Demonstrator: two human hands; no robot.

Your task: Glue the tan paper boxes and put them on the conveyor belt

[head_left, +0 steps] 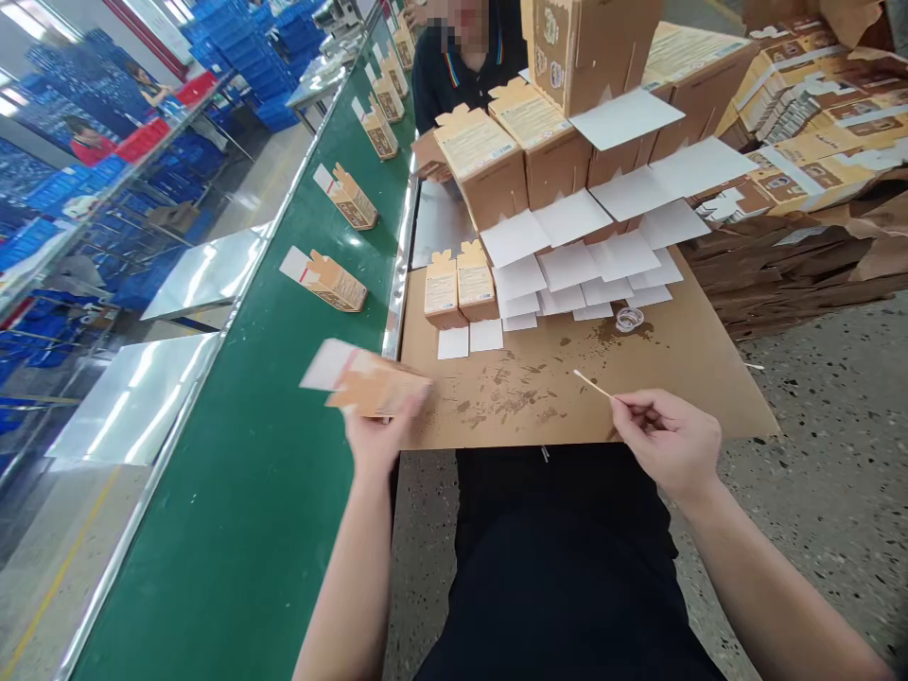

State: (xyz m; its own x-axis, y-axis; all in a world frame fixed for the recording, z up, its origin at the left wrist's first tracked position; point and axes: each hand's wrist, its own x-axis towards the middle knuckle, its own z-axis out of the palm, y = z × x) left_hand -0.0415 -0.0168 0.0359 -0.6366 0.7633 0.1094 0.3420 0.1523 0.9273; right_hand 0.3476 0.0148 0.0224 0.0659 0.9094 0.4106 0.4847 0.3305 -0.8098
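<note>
My left hand (375, 435) grips a small brown cardboard box (379, 383), blurred by motion, over the edge of the green conveyor belt (248, 530). The box's white top flap with a reddish strip stands open to the left. Between the thumb and fingers of my right hand (667, 440) is a cotton swab (592, 382), its tip pointing up and left above the brown cardboard sheet (681, 378). Dark wet marks spot this sheet. A small clear dish (629, 320) sits among them, beyond the swab.
Stacked boxes with white flaps stand at the table's back, including a small upright box (441, 293). Several similar boxes (347, 284) lie along the belt. A co-worker (472, 57) is behind the stack. Bundles of flat cartons (801, 170) are piled at right.
</note>
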